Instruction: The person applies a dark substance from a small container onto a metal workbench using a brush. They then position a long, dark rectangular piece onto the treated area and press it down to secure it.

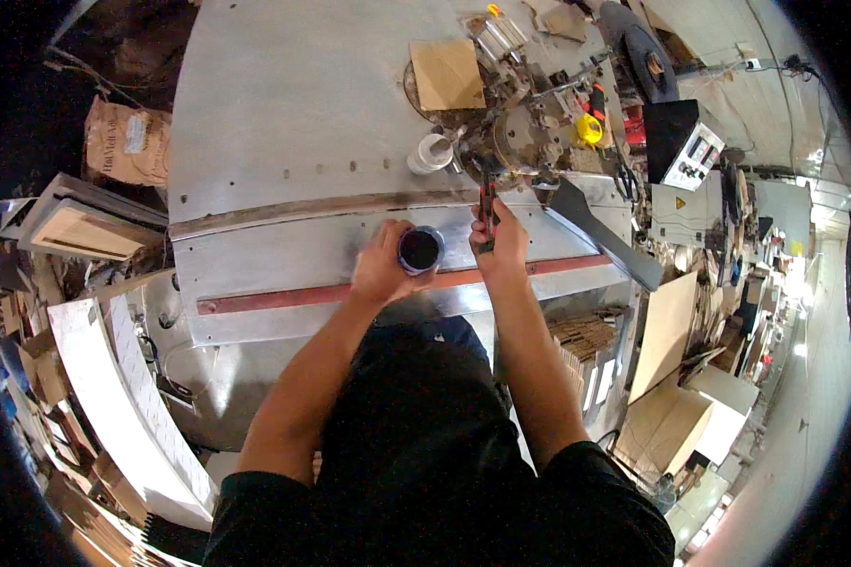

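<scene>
Left grip [376, 263] held the round, blue-rimmed, dark-centred cup [421, 249], right grip [503, 244] the slim red-and-black hand tool [488, 203], so keeping the cup level seemed smartest imo.

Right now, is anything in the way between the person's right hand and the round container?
Nothing visible stands between them. The left hand grips the round container, which looks dark inside; beside it, across a gap, the right hand holds a red-and-black tool.
</scene>
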`<control>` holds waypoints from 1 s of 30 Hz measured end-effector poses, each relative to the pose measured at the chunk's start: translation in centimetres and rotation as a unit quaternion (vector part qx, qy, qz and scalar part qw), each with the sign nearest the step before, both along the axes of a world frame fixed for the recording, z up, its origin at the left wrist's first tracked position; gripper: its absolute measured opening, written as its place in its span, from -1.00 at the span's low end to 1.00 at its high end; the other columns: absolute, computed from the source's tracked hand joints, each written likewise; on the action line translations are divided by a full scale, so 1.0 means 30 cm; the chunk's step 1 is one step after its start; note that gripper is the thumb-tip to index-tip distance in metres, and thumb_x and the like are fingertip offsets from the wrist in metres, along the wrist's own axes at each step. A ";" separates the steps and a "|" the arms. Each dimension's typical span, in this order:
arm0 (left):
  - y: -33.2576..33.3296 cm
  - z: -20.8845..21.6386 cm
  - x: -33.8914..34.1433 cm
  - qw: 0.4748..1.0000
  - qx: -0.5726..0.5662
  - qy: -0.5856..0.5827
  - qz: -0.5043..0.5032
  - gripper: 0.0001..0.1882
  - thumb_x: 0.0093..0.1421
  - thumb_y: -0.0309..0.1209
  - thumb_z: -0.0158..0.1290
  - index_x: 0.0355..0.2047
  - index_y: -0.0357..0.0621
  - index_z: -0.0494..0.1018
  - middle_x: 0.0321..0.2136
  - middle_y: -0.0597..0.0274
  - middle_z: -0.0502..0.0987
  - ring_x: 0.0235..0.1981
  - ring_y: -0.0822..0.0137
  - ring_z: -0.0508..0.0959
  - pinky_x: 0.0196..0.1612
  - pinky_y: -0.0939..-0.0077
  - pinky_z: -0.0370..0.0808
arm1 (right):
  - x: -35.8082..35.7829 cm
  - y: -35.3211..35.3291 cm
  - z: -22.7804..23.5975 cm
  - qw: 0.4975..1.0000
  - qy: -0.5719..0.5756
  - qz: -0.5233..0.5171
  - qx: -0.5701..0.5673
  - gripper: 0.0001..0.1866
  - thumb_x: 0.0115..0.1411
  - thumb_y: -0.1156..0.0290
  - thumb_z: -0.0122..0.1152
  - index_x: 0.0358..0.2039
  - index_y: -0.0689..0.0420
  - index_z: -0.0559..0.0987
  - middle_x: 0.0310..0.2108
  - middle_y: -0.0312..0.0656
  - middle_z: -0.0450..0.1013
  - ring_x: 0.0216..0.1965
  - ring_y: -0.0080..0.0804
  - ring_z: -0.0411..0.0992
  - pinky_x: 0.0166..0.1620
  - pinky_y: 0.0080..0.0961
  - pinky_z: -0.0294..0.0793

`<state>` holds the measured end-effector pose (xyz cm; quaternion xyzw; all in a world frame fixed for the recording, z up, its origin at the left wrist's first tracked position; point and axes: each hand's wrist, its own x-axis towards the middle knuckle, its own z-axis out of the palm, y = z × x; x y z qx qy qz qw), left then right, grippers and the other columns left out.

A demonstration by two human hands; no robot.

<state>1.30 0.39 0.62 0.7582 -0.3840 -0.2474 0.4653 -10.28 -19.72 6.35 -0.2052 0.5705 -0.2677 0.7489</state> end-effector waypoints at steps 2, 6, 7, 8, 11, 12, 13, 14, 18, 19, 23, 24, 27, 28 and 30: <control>-0.005 0.006 0.052 1.000 -0.012 -0.010 0.009 -0.13 -0.08 -0.12 0.62 0.18 -0.04 0.43 0.03 0.04 0.60 0.06 -0.19 0.67 0.05 -0.08 0.67 | -0.013 -0.006 0.006 1.000 -0.007 0.006 0.007 -0.73 0.60 0.23 0.18 0.07 0.16 0.60 -0.22 -0.12 0.59 -0.47 -0.49 0.37 -0.54 -0.60 0.29; -0.030 0.016 0.245 0.994 -0.031 -0.056 0.089 -0.15 -0.05 -0.19 0.63 0.20 -0.03 0.43 0.04 0.02 0.63 0.09 -0.12 0.69 0.06 0.01 0.68 | -0.070 0.047 0.075 0.999 0.010 0.027 -0.018 -0.68 0.59 0.23 0.21 0.17 0.17 0.63 -0.21 -0.16 0.58 -0.47 -0.57 0.34 -0.53 -0.63 0.27; -0.029 0.008 0.299 0.991 -0.042 -0.036 0.118 -0.17 -0.01 -0.19 0.62 0.21 -0.03 0.42 0.04 0.02 0.63 0.09 -0.09 0.70 0.08 0.05 0.68 | -0.072 0.075 0.108 0.998 0.033 0.041 -0.042 -0.64 0.59 0.23 0.21 0.23 0.18 0.63 -0.20 -0.18 0.58 -0.47 -0.59 0.33 -0.52 -0.64 0.26; -0.028 0.003 0.351 0.987 -0.055 -0.016 0.147 -0.18 0.02 -0.19 0.61 0.22 -0.04 0.42 0.05 0.01 0.63 0.09 -0.07 0.71 0.09 0.09 0.68 | -0.076 0.094 0.134 0.995 0.057 0.053 -0.067 -0.59 0.59 0.22 0.21 0.29 0.18 0.62 -0.19 -0.20 0.57 -0.46 -0.62 0.32 -0.50 -0.65 0.26; -0.015 -0.039 0.487 0.983 -0.075 -0.035 0.164 -0.18 0.07 -0.26 0.61 0.25 -0.07 0.38 0.03 0.08 0.62 0.05 0.14 0.69 0.13 0.24 0.65 | -0.122 0.140 0.151 0.935 0.178 0.210 -0.225 -0.47 0.60 0.22 0.21 0.47 0.15 0.55 -0.17 -0.25 0.59 -0.46 -0.69 0.29 -0.47 -0.66 0.23; -0.014 -0.074 0.523 0.979 -0.121 -0.043 0.161 -0.16 0.06 -0.29 0.62 0.25 -0.08 0.37 0.01 0.12 0.61 0.04 0.20 0.67 0.13 0.27 0.64 | -0.126 0.149 0.148 0.894 0.254 0.256 -0.264 -0.46 0.60 0.25 0.21 0.50 0.15 0.52 -0.16 -0.28 0.60 -0.44 -0.68 0.32 -0.39 -0.64 0.29; -0.010 -0.107 0.554 0.978 -0.117 -0.036 0.167 -0.15 0.05 -0.32 0.63 0.25 -0.08 0.37 0.01 0.14 0.60 0.04 0.23 0.66 0.14 0.29 0.63 | -0.122 0.144 0.128 0.842 0.309 0.289 -0.334 -0.50 0.57 0.32 0.25 0.44 0.16 0.58 -0.21 -0.26 0.58 -0.36 -0.59 0.39 -0.31 -0.59 0.38; 0.007 -0.104 0.557 0.979 -0.106 -0.024 0.172 -0.14 0.03 -0.34 0.63 0.25 -0.09 0.36 0.01 0.16 0.60 0.04 0.26 0.65 0.15 0.31 0.62 | -0.137 0.152 0.121 0.780 0.364 0.323 -0.392 -0.54 0.54 0.38 0.28 0.39 0.18 0.63 -0.26 -0.24 0.57 -0.28 -0.50 0.46 -0.23 -0.53 0.47; 0.033 -0.101 0.545 0.978 -0.079 -0.049 0.187 -0.09 -0.03 -0.44 0.61 0.27 -0.11 0.33 0.05 0.16 0.54 0.10 0.25 0.61 0.22 0.31 0.56 | -0.112 0.147 0.101 0.706 0.391 0.328 -0.492 -0.51 0.46 0.52 0.32 0.37 0.19 0.64 -0.23 -0.16 0.59 -0.23 -0.41 0.49 -0.15 -0.45 0.50; 0.043 -0.106 0.541 0.977 -0.085 -0.077 0.179 -0.09 -0.04 -0.45 0.60 0.28 -0.11 0.32 0.07 0.15 0.52 0.10 0.24 0.60 0.23 0.30 0.55 | -0.105 0.143 0.088 0.707 0.389 0.324 -0.494 -0.51 0.45 0.55 0.31 0.38 0.22 0.63 -0.22 -0.18 0.59 -0.21 -0.46 0.48 -0.14 -0.49 0.48; 0.040 -0.125 0.539 0.975 -0.108 -0.114 0.160 -0.06 -0.07 -0.49 0.59 0.29 -0.12 0.32 0.11 0.11 0.49 0.13 0.21 0.57 0.26 0.25 0.53 | -0.101 0.114 -0.001 0.698 0.389 0.304 -0.520 -0.51 0.44 0.60 0.29 0.37 0.24 0.64 -0.20 -0.19 0.59 -0.23 -0.50 0.47 -0.17 -0.50 0.46; 0.039 -0.125 0.536 0.975 -0.111 -0.104 0.161 -0.05 -0.08 -0.49 0.59 0.30 -0.12 0.32 0.12 0.11 0.48 0.14 0.20 0.57 0.26 0.24 0.53 | -0.097 0.108 -0.017 0.699 0.388 0.300 -0.521 -0.51 0.44 0.60 0.29 0.36 0.24 0.64 -0.20 -0.19 0.59 -0.24 -0.49 0.47 -0.18 -0.50 0.46; 0.059 -0.135 0.542 0.974 -0.103 -0.144 0.139 0.01 -0.10 -0.47 0.60 0.34 -0.12 0.30 0.14 0.08 0.47 0.16 0.15 0.55 0.27 0.20 0.51 | -0.084 0.088 -0.069 0.697 0.370 0.289 -0.543 -0.49 0.39 0.61 0.36 0.34 0.18 0.67 -0.19 -0.06 0.63 -0.24 -0.30 0.57 -0.14 -0.37 0.58; 0.063 -0.139 0.538 0.974 -0.104 -0.146 0.136 0.02 -0.11 -0.46 0.60 0.35 -0.13 0.29 0.15 0.08 0.47 0.17 0.14 0.55 0.27 0.20 0.51 | -0.079 0.083 -0.078 0.696 0.375 0.289 -0.540 -0.49 0.39 0.61 0.36 0.35 0.17 0.67 -0.20 -0.06 0.63 -0.24 -0.30 0.57 -0.14 -0.37 0.58; 0.072 -0.145 0.532 0.976 -0.096 -0.129 0.146 0.03 -0.11 -0.46 0.60 0.36 -0.13 0.29 0.17 0.06 0.46 0.18 0.12 0.53 0.28 0.16 0.49 | -0.069 0.078 -0.089 0.695 0.385 0.291 -0.533 -0.49 0.39 0.60 0.36 0.35 0.16 0.67 -0.21 -0.05 0.63 -0.25 -0.28 0.57 -0.14 -0.37 0.58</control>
